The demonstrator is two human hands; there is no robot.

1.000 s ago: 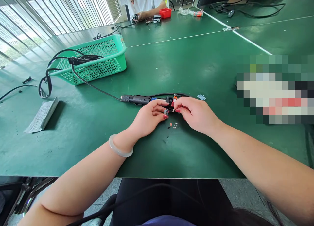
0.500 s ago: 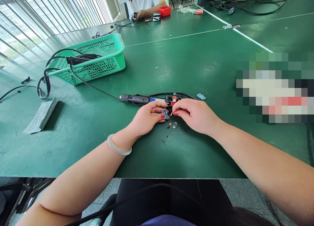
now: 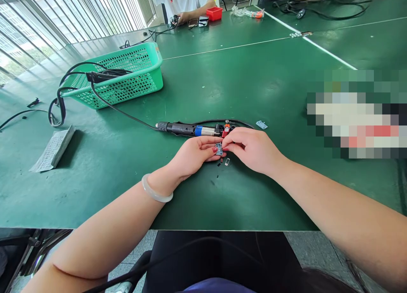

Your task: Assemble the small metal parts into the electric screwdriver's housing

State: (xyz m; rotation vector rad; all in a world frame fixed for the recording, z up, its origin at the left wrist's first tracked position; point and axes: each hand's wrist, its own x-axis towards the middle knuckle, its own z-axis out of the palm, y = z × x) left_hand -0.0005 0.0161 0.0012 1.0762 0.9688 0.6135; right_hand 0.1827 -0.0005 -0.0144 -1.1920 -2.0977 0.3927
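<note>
My left hand [image 3: 195, 154] is closed, its thumb pressing a small blue-grey plate with cut-outs [image 3: 219, 149] against the fingers. My right hand [image 3: 252, 146] pinches at the plate's right edge; whatever lies between those fingertips is too small to make out. Just beyond both hands, a corded tool resembling an electric screwdriver [image 3: 181, 129], black with a blue band and a silver section, lies on its side. Small red and black parts [image 3: 226, 129] sit at its right end, partly hidden by my right hand. A small pale rectangular frame [image 3: 227, 162] and tiny dark bits lie below my fingers.
A green basket [image 3: 155, 79] holding black cables stands back left. A paper-covered block [image 3: 59, 146] lies on the left of the green table [image 3: 190, 204]. Another blue-grey plate [image 3: 261, 124] lies right of the tool. A person's hand [image 3: 183, 18] and a red box [image 3: 214, 14] are farther back.
My left hand has brought the plate slightly right, up against my right fingertips. The pale bit seen earlier at the right fingertips no longer shows apart from the plate.
</note>
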